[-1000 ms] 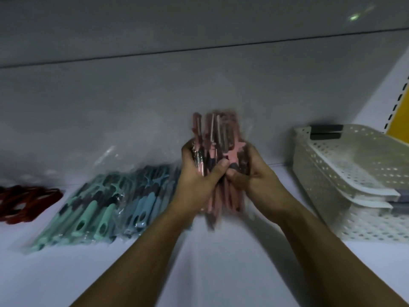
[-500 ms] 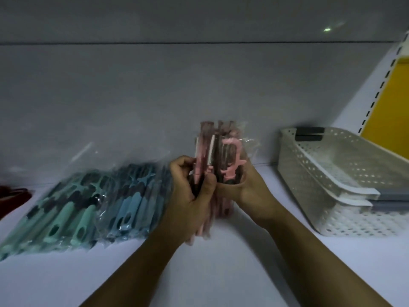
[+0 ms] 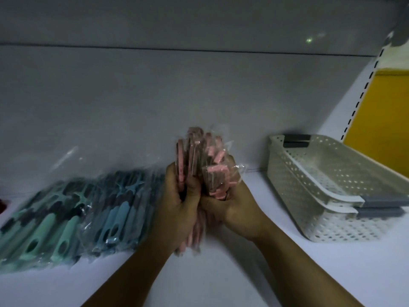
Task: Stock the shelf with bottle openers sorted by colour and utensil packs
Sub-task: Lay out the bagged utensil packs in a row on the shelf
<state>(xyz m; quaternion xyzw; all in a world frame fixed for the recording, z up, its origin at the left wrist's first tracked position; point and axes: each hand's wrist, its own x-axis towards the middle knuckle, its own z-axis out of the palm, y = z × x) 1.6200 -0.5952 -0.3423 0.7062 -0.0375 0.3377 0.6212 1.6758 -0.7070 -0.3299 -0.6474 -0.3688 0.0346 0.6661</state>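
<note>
Hands: two, the left hand (image 3: 177, 196) and the right hand (image 3: 234, 204), both gripping the pink lot.

Pink bottle openers (image 3: 212, 156): one bundle, pieces in clear sleeves. There are several, but the exact count is lost to blur and fingers.

Green bottle openers (image 3: 44, 227): one pile on the shelf (image 3: 221, 273). There are many, overlapped, and they cannot be counted.

Blue bottle openers (image 3: 115, 213): one pile, touching the green one. There are many, and they cannot be counted.

Opener colours: three.

Baskets: two, white and perforated, the upper basket (image 3: 332, 165) nested in the lower basket (image 3: 345, 229).

Grey handles: two at the near end, one per basket (image 3: 385, 201); dark grips also show at the far end.

Red item (image 3: 3, 206): one, cut off by the frame's left edge, kind unreadable.
</note>
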